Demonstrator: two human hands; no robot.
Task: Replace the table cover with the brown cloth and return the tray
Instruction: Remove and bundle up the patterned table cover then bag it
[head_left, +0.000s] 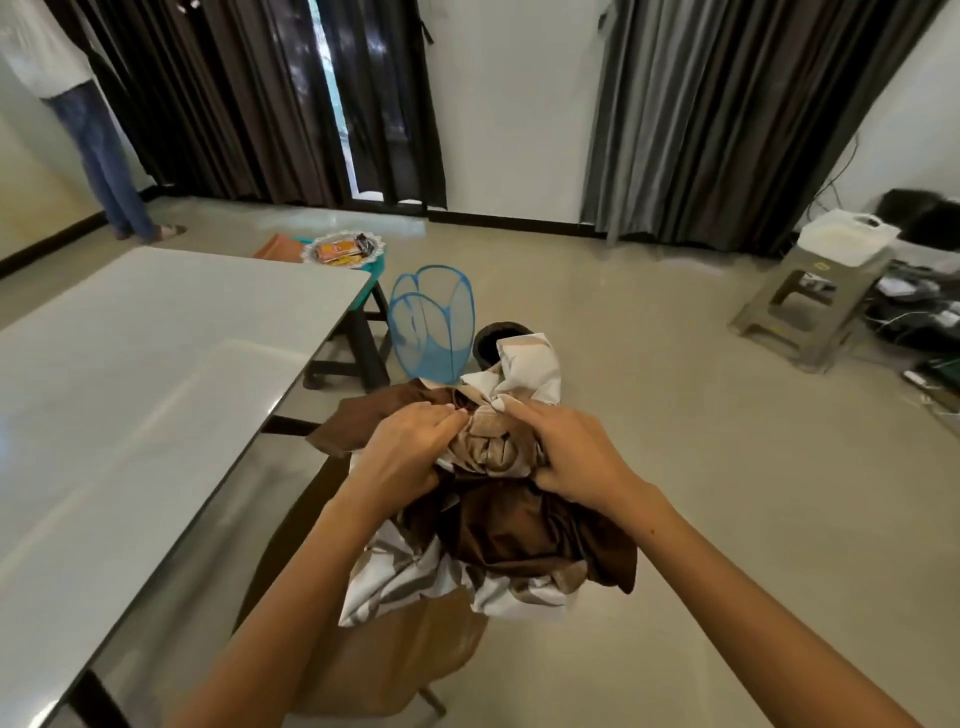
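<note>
Both of your hands are buried in one crumpled bundle of fabric held in front of you. Your left hand (410, 447) has its fingers curled into the folds, pinching the tan-and-white patterned cover (524, 374) where it meets the brown cloth (519, 525). Your right hand (576, 452) grips the same bundle from the other side, fingers closed round the gathered fabric. The brown cloth is tangled with the patterned cover, part of it spilling out to the left of your left hand and part hanging under your wrists; the patterned one shows above and below it.

Under the bundle is a tan chair (395, 660), though the view there is poor and it may be some other seat. The white table (156, 374) runs along your left, its top bare and glossy. Beyond its far corner, a tray (345, 248) of packets sits on a teal stool (376, 267); the packet print is too small to read. A blue mesh hamper (431, 322) stands on the pale floor just past the bundle. Dark curtains (249, 98) and grey curtains (727, 114) hang on the far wall. A grey plastic stool (815, 306) stands at right, and a person (78, 104) stands at far left.
</note>
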